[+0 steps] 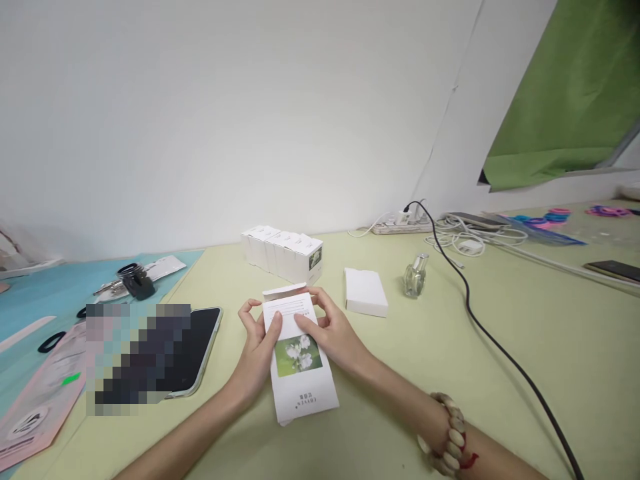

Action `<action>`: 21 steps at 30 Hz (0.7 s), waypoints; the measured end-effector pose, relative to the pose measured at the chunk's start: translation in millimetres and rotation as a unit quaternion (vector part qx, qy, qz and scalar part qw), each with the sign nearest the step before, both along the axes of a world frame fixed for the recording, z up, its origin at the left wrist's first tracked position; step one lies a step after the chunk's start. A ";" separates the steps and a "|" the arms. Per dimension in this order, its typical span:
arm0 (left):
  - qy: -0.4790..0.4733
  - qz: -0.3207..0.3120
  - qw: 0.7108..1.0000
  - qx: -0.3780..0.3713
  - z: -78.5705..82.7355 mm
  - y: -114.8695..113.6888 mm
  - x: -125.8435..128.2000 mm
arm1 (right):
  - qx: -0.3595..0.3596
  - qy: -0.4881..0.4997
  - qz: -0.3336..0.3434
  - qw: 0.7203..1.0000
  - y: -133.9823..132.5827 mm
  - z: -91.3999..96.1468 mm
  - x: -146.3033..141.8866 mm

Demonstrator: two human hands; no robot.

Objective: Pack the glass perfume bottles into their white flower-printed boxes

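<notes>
Each hand [259, 343] grips a flattish, smooth white card box [295, 353]

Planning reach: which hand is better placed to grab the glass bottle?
Right hand, likely: it's nearer the glass bottle. The left hand is farther off, and both hold the flower-print carton.

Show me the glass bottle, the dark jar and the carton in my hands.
Glass bottle [415, 279]: head view, on its clear body.
Dark jar [139, 286]: head view, on its side wall.
Carton [301, 355]: head view, on its flower picture.
</notes>
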State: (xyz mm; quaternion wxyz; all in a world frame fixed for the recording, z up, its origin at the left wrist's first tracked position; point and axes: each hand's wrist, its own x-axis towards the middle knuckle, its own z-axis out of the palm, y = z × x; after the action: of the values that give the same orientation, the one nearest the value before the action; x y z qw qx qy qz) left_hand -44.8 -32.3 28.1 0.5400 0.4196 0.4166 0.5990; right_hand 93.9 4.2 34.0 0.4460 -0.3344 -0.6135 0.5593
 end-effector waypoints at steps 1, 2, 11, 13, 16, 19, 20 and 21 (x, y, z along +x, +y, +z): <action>0.000 -0.004 1.000 -0.003 0.5 -0.2 -0.6 | 0.001 -0.002 0.013 1.000 -0.4 0.3 0.2; 0.002 -0.010 1.000 -0.005 1.0 -0.7 -0.9 | -0.001 -0.001 0.017 1.000 -0.8 0.5 0.3; 0.039 -0.069 0.996 -0.028 4.4 -5.0 -1.0 | -0.062 -0.018 -0.058 0.996 7.7 7.0 6.2; 0.046 -0.065 0.996 -0.035 4.3 -4.8 -1.5 | -0.064 -0.036 -0.037 0.997 9.0 8.2 6.3; 0.044 -0.066 0.996 -0.035 5.2 -4.3 -2.1 | -0.037 -0.034 -0.041 0.998 9.8 8.4 6.0; 0.042 -0.077 0.995 -0.042 7.6 -4.4 -1.8 | -0.026 -0.039 -0.054 0.997 10.9 8.9 6.9; 0.041 -0.080 0.995 -0.042 8.4 -4.6 -1.6 | -0.029 -0.042 -0.057 0.997 11.3 9.3 7.4; 0.040 -0.083 0.995 -0.041 9.2 -4.7 -1.4 | -0.033 -0.045 -0.060 0.997 11.6 9.8 8.0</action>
State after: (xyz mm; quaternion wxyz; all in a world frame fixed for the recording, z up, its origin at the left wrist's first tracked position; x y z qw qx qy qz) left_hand -46.2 -36.9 37.3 0.5876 0.4539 0.4258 0.5172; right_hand 101.9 15.8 43.8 0.4396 -0.4103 -0.5927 0.5358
